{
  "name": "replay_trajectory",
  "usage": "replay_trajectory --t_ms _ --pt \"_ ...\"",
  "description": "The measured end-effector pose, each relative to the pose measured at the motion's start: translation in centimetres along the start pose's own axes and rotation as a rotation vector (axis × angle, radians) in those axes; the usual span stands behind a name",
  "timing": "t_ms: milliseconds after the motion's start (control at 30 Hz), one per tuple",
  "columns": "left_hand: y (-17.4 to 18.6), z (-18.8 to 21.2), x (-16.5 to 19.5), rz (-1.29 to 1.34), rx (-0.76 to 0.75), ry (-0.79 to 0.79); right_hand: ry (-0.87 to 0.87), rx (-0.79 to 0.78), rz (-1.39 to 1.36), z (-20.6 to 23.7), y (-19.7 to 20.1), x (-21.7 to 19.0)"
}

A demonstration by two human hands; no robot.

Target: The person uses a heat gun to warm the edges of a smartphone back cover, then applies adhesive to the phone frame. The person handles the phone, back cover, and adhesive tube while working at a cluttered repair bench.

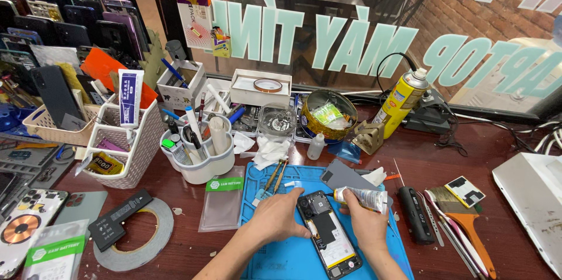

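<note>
An opened smartphone [329, 234] with its back removed lies on a blue work mat [295, 259], its dark inner parts and pale battery showing. My left hand [278, 217] rests on the mat and steadies the phone's left edge near its top. My right hand [366, 218] grips a small silver glue tube [369, 197], its nozzle pointing left toward the phone's upper right corner. Two brown-handled tools [276, 176] lie on the mat just beyond my left hand.
A white tool cup [199, 166], white mesh basket [132, 160], round tin [328, 119] and yellow spray can [401, 101] stand behind the mat. A tape roll [137, 236] with a black battery lies left. Brushes [465, 224] and a black tool lie right.
</note>
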State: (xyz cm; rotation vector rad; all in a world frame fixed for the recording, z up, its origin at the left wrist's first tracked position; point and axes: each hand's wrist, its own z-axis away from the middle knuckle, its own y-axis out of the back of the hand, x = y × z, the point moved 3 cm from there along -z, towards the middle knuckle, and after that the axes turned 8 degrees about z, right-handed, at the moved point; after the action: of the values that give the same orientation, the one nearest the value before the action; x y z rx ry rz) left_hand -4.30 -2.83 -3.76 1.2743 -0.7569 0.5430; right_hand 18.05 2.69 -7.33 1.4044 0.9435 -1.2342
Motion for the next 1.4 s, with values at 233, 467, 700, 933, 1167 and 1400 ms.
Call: replay_trajectory --t_ms 233,467,700,933,1167,1400 --pt "0.3 0.2 0.6 -0.001 -0.027 0.034 0.004 -0.016 0.019 0.6 0.6 -0.5" --pt "0.4 0.3 0.6 -0.013 -0.019 0.029 0.001 -0.012 0.034 1.1 0.9 -0.6" --pt "0.1 0.1 0.3 -0.016 -0.017 0.043 0.017 -0.012 0.032 1.7 1.3 -0.7" --pt "0.1 0.1 0.3 -0.019 -0.013 0.03 0.015 -0.012 0.064 2.2 1.9 -0.6" --pt "0.3 0.1 0.6 -0.026 -0.032 0.066 0.053 -0.023 0.225 2.8 2.7 -0.3" --pt "0.4 0.3 0.8 -0.033 -0.034 0.06 0.034 -0.004 0.152 3.2 3.0 0.2"
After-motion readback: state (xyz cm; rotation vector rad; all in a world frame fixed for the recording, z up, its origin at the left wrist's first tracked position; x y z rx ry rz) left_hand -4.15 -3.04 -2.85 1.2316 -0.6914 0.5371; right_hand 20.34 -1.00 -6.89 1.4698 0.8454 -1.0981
